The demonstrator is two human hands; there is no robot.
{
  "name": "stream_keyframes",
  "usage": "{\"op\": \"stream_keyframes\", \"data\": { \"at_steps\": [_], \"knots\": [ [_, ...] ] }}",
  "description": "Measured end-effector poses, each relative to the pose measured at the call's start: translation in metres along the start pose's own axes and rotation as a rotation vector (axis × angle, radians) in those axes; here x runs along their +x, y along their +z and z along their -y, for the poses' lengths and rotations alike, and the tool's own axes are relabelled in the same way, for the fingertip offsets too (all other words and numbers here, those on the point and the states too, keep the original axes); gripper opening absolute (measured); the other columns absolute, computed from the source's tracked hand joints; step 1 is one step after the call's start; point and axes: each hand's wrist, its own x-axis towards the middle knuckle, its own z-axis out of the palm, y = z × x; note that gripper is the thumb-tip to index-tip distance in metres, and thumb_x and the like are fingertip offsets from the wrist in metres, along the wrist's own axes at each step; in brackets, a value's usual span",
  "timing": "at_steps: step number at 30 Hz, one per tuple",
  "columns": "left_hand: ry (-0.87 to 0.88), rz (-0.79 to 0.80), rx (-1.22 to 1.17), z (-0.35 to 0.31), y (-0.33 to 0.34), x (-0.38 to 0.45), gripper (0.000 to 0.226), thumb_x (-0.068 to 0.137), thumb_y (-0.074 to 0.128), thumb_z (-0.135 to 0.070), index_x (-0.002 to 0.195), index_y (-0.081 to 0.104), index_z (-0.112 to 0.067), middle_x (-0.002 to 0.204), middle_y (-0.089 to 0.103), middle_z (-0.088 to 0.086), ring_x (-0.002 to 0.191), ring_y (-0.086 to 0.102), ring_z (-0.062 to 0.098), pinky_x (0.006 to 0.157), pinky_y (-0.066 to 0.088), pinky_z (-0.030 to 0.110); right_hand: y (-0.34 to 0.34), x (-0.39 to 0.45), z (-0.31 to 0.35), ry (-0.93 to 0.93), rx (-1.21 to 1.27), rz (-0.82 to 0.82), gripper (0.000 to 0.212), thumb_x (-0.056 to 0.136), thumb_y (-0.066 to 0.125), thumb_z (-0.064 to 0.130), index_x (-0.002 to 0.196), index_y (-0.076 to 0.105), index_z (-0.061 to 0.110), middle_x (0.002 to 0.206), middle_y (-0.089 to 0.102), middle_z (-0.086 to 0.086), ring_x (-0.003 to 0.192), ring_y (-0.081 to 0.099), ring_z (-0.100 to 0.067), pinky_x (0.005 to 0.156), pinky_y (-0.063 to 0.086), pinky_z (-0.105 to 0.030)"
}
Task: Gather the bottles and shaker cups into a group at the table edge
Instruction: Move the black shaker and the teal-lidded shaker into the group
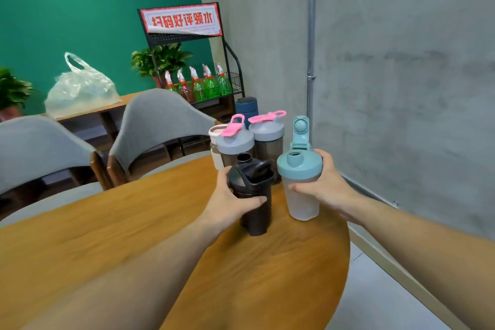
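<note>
My left hand grips a black shaker cup with its black flip lid open. My right hand holds a frosted shaker cup whose teal lid stands flipped up. Both cups sit upright near the far right edge of the wooden table. Right behind them stand two dark shakers with grey lids and pink caps, a small white-lidded bottle at their left, and a dark blue bottle at the back.
Two grey padded chairs stand along the table's far side. A low wooden shelf carries a plastic bag, and a black rack holds green spray bottles. A grey concrete wall runs close on the right.
</note>
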Motion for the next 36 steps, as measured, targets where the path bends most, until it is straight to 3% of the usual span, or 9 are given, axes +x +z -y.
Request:
{"op": "stream_keyframes", "data": {
  "at_steps": [2, 6, 13, 16, 20, 24, 29, 32, 36],
  "knots": [
    [0.000, -0.016, 0.008, -0.002, 0.009, 0.008, 0.095, 0.073, 0.088, -0.016, 0.146, 0.027, -0.023, 0.109, 0.050, -0.023, 0.110, 0.049, 0.004, 0.087, 0.038, 0.014, -0.006, 0.010, -0.007, 0.000, 0.014, 0.015, 0.101, 0.071, 0.087, 0.010, 0.146, 0.021, 0.026, 0.124, 0.047, 0.005, 0.118, 0.049, -0.014, 0.096, 0.044, -0.031],
    [0.019, -0.050, 0.007, -0.001, 0.014, 0.016, 0.091, 0.076, 0.086, -0.015, 0.145, 0.027, -0.024, 0.104, 0.047, -0.029, 0.090, 0.047, -0.012, 0.067, 0.038, 0.006, -0.009, 0.026, -0.015, -0.007, 0.041, 0.052, 0.102, 0.072, 0.087, 0.010, 0.147, 0.020, 0.027, 0.123, 0.048, 0.008, 0.119, 0.049, -0.012, 0.102, 0.045, -0.033],
    [0.044, -0.084, 0.032, 0.004, 0.020, 0.015, 0.081, 0.075, 0.087, -0.016, 0.128, 0.028, -0.034, 0.107, 0.047, -0.028, 0.092, 0.047, -0.013, 0.061, 0.040, -0.004, -0.007, 0.038, -0.026, -0.021, 0.032, 0.105, 0.105, 0.068, 0.090, 0.016, 0.145, 0.019, 0.034, 0.127, 0.047, 0.009, 0.117, 0.048, -0.009, 0.091, 0.041, -0.024],
    [0.059, -0.111, 0.033, 0.002, 0.020, 0.011, 0.085, 0.071, 0.090, -0.020, 0.127, 0.028, -0.037, 0.119, 0.049, -0.020, 0.103, 0.049, -0.005, 0.075, 0.040, -0.001, -0.007, 0.036, -0.026, -0.017, 0.024, 0.100, 0.108, 0.067, 0.091, 0.018, 0.144, 0.019, 0.036, 0.124, 0.047, 0.012, 0.117, 0.048, -0.009, 0.089, 0.041, -0.022],
    [0.132, -0.217, 0.160, -0.005, 0.017, 0.004, 0.106, 0.062, 0.093, -0.039, 0.146, 0.029, -0.032, 0.143, 0.034, -0.009, 0.131, 0.034, 0.008, 0.105, 0.033, 0.026, -0.007, 0.029, -0.024, -0.008, 0.005, 0.098, 0.115, 0.065, 0.092, 0.020, 0.149, 0.014, 0.033, 0.132, 0.045, 0.007, 0.125, 0.045, -0.014, 0.095, 0.041, -0.028],
    [0.215, -0.272, 0.219, -0.017, 0.013, 0.003, 0.109, 0.061, 0.088, -0.054, 0.150, 0.029, -0.033, 0.153, 0.033, -0.007, 0.140, 0.030, 0.012, 0.111, 0.029, 0.029, -0.010, 0.026, -0.009, -0.028, -0.014, 0.066, 0.132, 0.057, 0.096, 0.031, 0.154, 0.007, 0.034, 0.151, 0.033, 0.003, 0.135, 0.040, -0.018, 0.108, 0.039, -0.035],
    [0.264, -0.231, 0.154, -0.033, 0.017, 0.012, 0.097, 0.064, 0.080, -0.062, 0.146, 0.034, -0.039, 0.149, 0.039, -0.012, 0.133, 0.036, 0.006, 0.107, 0.034, 0.029, -0.017, 0.040, 0.022, -0.091, -0.042, 0.035, 0.132, 0.057, 0.096, 0.034, 0.156, 0.008, 0.034, 0.160, 0.028, 0.002, 0.143, 0.032, -0.016, 0.116, 0.031, -0.040],
    [0.253, -0.172, 0.065, -0.040, 0.022, 0.017, 0.076, 0.081, 0.076, -0.049, 0.144, 0.036, -0.037, 0.139, 0.043, -0.013, 0.122, 0.041, 0.002, 0.098, 0.036, 0.022, -0.014, 0.044, 0.033, -0.116, -0.040, 0.065, 0.127, 0.061, 0.094, 0.029, 0.155, 0.008, 0.037, 0.151, 0.041, 0.005, 0.134, 0.043, -0.015, 0.111, 0.037, -0.036],
    [0.243, -0.205, 0.062, -0.039, 0.027, 0.024, 0.066, 0.082, 0.068, -0.055, 0.139, 0.039, -0.044, 0.132, 0.049, -0.013, 0.125, 0.046, 0.009, 0.107, 0.042, 0.036, -0.010, 0.042, 0.035, -0.169, -0.098, 0.049, 0.097, 0.077, 0.084, 0.017, 0.152, 0.024, 0.029, 0.131, 0.052, 0.007, 0.115, 0.053, -0.011, 0.097, 0.045, -0.027]
  ]
}}
